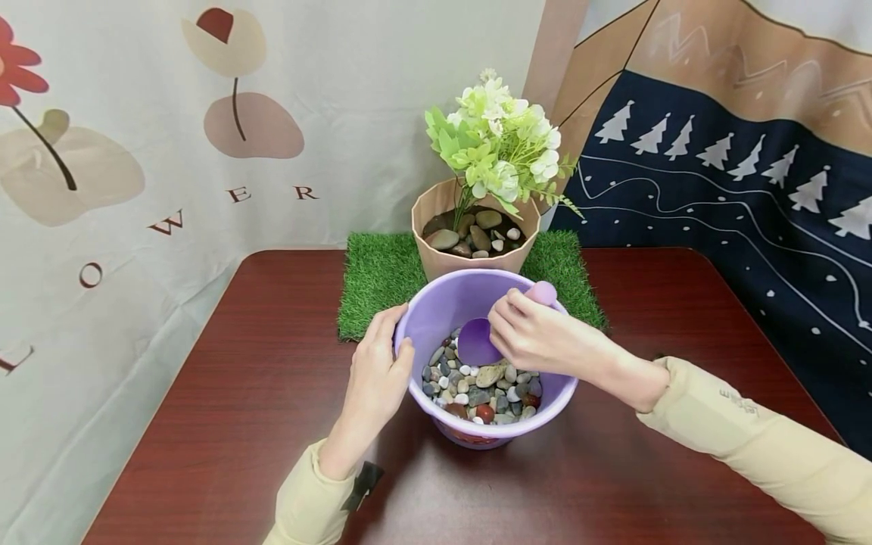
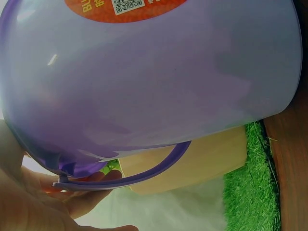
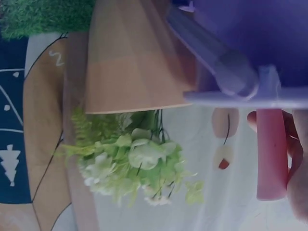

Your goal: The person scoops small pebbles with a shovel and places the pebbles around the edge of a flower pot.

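A purple plastic bucket (image 1: pixel 443 303) stands on the table, with a bed of mixed pebbles (image 1: pixel 480 396) in its bottom. At the bucket's left rim, my left hand (image 1: pixel 375 367) holds on beside the lug of the purple carrying handle (image 2: pixel 163 168). My right hand (image 1: pixel 534 333) reaches over the right rim and grips a scoop by its pink handle (image 3: pixel 272 154). The scoop's purple bowl (image 1: pixel 477 342) is inside the bucket, overlapping the pebbles in the head view; what lies in the bowl is hidden.
Behind the bucket, a beige faceted flowerpot (image 1: pixel 470 264) sits on a green turf mat (image 1: pixel 378 276). White-green flowers (image 1: pixel 507 144) and larger stones (image 1: pixel 480 238) fill the pot. The dark red wooden table (image 1: pixel 272 378) meets printed curtains (image 1: pixel 327 129) at the back.
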`<state>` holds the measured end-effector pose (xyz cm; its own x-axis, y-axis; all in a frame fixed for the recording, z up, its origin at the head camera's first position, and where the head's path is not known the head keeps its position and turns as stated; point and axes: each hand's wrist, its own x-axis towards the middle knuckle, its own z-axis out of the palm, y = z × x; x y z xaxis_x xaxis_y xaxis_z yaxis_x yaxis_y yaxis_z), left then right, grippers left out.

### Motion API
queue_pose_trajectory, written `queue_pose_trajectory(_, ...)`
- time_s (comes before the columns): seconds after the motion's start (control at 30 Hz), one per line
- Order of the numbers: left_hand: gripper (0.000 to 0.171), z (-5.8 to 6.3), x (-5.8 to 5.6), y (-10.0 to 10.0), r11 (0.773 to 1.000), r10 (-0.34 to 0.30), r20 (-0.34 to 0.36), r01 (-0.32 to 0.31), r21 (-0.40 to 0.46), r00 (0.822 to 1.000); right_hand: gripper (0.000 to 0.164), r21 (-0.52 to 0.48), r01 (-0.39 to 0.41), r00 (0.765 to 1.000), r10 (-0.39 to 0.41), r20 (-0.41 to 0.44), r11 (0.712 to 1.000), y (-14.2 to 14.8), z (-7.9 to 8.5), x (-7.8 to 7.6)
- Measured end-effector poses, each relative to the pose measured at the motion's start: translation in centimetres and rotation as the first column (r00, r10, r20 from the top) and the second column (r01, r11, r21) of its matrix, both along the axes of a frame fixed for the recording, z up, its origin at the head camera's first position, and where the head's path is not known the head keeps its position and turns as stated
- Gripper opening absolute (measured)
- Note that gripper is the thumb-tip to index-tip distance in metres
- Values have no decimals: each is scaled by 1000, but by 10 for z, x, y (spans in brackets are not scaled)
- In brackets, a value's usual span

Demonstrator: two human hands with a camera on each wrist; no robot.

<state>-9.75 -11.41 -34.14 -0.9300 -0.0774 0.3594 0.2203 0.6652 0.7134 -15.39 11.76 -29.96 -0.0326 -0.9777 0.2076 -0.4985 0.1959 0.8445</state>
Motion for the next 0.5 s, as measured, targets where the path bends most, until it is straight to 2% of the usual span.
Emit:
queue_pose_trajectory(0.2,44,0,0,0,1000,-3,-2,3,3,1000,32,58,22,999,-20,-40,998,-6,-2,0)
queue_pose_trajectory(0.5,44,0,0,0,1000,-1,-1,1,5,1000,36,57,27,994,-33,106,998,3,1,-17)
